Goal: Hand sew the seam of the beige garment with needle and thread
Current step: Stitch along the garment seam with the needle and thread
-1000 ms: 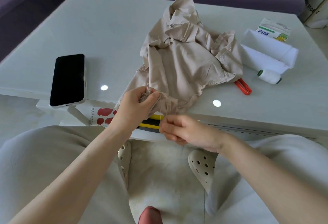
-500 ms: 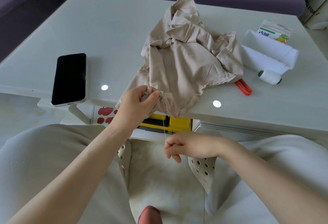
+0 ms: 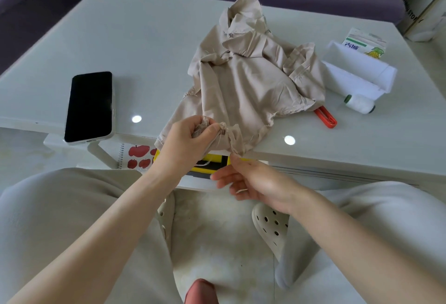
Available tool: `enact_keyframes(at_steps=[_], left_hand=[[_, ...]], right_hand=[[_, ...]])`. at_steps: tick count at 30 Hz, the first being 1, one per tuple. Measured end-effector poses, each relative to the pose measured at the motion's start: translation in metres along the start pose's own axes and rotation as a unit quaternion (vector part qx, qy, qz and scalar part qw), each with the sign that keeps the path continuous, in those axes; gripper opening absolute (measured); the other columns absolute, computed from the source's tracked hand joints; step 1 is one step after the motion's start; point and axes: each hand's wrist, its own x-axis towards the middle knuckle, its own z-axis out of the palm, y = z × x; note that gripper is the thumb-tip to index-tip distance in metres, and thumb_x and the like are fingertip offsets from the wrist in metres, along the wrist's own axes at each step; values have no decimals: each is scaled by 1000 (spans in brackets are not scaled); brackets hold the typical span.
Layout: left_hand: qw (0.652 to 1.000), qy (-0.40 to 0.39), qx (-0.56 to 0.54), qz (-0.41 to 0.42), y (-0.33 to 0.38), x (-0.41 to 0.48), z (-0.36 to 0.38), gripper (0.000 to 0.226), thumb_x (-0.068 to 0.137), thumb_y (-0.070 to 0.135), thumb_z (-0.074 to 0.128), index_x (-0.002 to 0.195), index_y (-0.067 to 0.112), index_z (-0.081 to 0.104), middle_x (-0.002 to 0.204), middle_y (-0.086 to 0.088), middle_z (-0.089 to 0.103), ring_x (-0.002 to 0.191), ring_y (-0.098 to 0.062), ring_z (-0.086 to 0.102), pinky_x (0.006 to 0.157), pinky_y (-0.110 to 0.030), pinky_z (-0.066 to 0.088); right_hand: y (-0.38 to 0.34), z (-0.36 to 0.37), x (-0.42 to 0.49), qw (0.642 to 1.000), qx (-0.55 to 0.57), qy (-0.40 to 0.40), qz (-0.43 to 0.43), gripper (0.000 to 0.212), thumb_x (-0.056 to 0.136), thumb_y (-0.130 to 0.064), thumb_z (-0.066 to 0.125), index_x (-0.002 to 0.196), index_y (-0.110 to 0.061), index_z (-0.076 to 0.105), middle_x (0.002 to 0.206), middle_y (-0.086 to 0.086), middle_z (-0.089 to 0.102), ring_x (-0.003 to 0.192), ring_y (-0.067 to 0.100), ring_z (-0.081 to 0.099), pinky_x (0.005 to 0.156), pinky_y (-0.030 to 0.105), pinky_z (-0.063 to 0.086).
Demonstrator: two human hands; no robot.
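Note:
A crumpled beige garment [image 3: 251,79] lies on the white table [image 3: 120,45], its near hem hanging over the front edge. My left hand [image 3: 190,139] pinches a gathered bit of that hem between thumb and fingers. A thin pale thread [image 3: 205,162] loops down below this hand. My right hand [image 3: 251,180] is just beneath the table edge, palm turned up and fingers loosely spread, its thumb tip by the hanging corner of the cloth. I cannot make out the needle.
A black phone [image 3: 90,106] lies at the left front of the table. A white thread spool [image 3: 359,103], red-handled snips [image 3: 325,116], a white box [image 3: 357,77] and a carton [image 3: 364,43] sit at the right. Yellow items [image 3: 212,159] and an apple-print notebook [image 3: 137,156] rest on the lower shelf.
My right hand, which was pinching the thread and pulling it down, has risen back to the hem and opened palm up. My left hand keeps its pinch on the cloth.

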Motion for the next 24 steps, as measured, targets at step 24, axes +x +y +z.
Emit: enact_keyframes(at_steps=[24], left_hand=[[998,33,51,25,-5,-4,-10,20,93,22,56,77,16,64,68,-11,59,60,-22,50,57,-31,41]], right_hand=[[-4,4,-16,859,475,190,10,29,99,-3,34,75,-8,49,37,-2,34,48,12,38,66,27,46]])
